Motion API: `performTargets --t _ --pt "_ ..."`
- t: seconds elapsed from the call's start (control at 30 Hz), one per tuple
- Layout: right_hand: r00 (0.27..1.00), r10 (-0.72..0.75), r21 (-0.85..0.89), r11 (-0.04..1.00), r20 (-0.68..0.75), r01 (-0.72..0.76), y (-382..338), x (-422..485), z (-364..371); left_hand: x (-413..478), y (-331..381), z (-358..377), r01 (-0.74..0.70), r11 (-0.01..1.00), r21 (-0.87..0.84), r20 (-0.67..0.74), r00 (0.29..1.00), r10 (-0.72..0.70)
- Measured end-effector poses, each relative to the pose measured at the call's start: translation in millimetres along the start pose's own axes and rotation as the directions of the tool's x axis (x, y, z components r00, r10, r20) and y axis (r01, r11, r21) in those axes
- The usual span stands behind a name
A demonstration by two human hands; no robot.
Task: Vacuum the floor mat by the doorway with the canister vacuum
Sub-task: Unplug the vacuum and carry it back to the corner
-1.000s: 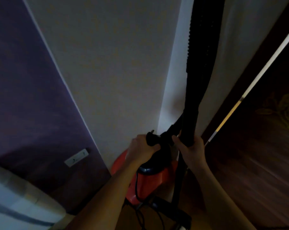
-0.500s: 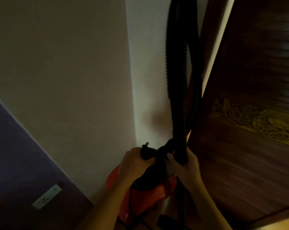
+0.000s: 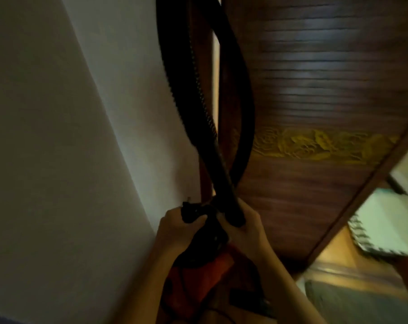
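A red canister vacuum (image 3: 193, 281) hangs low in the middle, between my forearms. My left hand (image 3: 175, 228) grips its black carry handle (image 3: 191, 212). My right hand (image 3: 242, 228) grips the lower end of the black ribbed hose (image 3: 186, 90), which loops up past the top of the view. A dark grey floor mat (image 3: 352, 300) lies at the bottom right on the wooden floor, beyond the door. The vacuum's floor head is barely visible in the dark below the canister.
A pale wall (image 3: 58, 160) fills the left side. A dark wooden door (image 3: 315, 113) with a carved gold flower band stands open on the right. Beyond its edge lies a white mat with a toothed border (image 3: 385, 225).
The view has swung to the right: the purple wall and its socket are gone, and the door's edge, floor and mats have come into view. Both hands keep their grips.
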State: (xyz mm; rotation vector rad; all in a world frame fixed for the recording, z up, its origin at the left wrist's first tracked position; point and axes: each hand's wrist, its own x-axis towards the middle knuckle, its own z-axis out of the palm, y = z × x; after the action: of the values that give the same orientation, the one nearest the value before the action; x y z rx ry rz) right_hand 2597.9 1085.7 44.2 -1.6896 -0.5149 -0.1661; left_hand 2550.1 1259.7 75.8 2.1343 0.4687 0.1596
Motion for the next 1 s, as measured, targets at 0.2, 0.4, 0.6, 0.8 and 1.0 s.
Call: performTargets --t 0.2,0.4,0.6,0.8,1.0 --pt "0.971 0.011 -0.115 0.993 -0.238 -0.039 -25.2 -40.4 -19.2 -11.3 2.2 -4.3 -0.212 0.977 -0.007 0.178 0.961 0.209" --pt "0.897 -0.012 -0.252 0.961 -0.443 -0.111 -47.9 -109.1 -48.9 -34.1 11.4 14.6 -0.300 0.952 -0.063 0.335 0.892 0.303" --pt "0.776 0.011 -0.284 0.927 -0.631 -0.244 -65.5 -178.6 -99.1 -77.5 46.7 63.4 -0.405 0.903 -0.141 0.468 0.776 0.422" --pt "0.643 -0.049 -0.333 0.883 -0.764 -0.329 -77.6 -258.1 -177.4 -137.2 89.3 146.5 -0.524 0.834 -0.176 0.574 0.633 0.519" --pt "0.537 -0.042 -0.299 0.865 -0.842 -0.402 -80.5 -335.6 -281.4 -204.2 145.5 246.0 -0.591 0.793 -0.147 0.667 0.533 0.521"
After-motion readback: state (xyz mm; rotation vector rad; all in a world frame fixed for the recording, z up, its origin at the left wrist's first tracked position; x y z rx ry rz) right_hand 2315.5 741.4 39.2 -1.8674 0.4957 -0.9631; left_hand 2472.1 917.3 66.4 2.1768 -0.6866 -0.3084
